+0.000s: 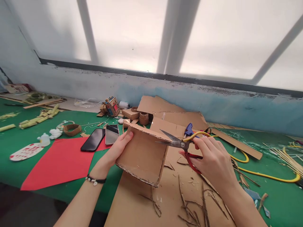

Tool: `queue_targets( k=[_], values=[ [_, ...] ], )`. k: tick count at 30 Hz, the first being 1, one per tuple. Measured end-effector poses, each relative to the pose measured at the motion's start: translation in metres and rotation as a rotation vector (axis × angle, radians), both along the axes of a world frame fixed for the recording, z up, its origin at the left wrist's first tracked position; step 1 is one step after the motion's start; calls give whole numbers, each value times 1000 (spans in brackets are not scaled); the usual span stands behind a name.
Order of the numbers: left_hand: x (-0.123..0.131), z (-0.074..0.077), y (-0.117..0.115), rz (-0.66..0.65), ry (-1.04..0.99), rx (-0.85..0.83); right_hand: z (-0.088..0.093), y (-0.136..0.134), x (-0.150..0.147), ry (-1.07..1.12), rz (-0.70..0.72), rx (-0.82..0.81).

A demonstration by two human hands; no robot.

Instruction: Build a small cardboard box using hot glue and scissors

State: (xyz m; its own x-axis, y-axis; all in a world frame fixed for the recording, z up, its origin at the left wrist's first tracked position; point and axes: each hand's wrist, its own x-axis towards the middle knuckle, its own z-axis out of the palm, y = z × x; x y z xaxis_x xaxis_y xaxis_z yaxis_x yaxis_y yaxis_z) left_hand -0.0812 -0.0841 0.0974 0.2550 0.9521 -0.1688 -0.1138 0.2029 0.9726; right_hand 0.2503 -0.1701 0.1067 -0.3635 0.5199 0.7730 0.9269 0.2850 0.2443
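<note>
My left hand (119, 148) grips the left side of an open cardboard box (144, 151), held tilted above the work surface. Its cut edges look rough and torn. In my right hand (210, 154) is a pair of scissors (183, 145), one handle yellow and the other red, with fingers and thumb in the loops. The scissor blades are parted and point left, at the box's upper right edge. Beneath the box lies a large cardboard sheet (132, 201), scattered with thin curled cardboard strips (204, 201).
Red paper (63, 160) lies on the green table at left, with two phones (93, 140) on or beside it. A blue glue gun (188, 130) rests behind the scissors. Cardboard pieces (163, 105) lean by the wall. A yellow cord (267, 178) and thin sticks (286, 162) lie right.
</note>
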Motion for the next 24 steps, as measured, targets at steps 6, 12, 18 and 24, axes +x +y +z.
queue_targets(
  k=[6,12,18,24],
  values=[
    [-1,2,2,4,3,6,0,-5,0,-8,-33,-1],
    [0,-1,3,-17,32,24,-2,-4,0,-71,-45,16],
    [1,-4,6,-25,87,64,-3,-2,5,-128,-76,62],
    [1,-5,10,-17,170,124,-10,-3,5,-73,-75,57]
  ],
)
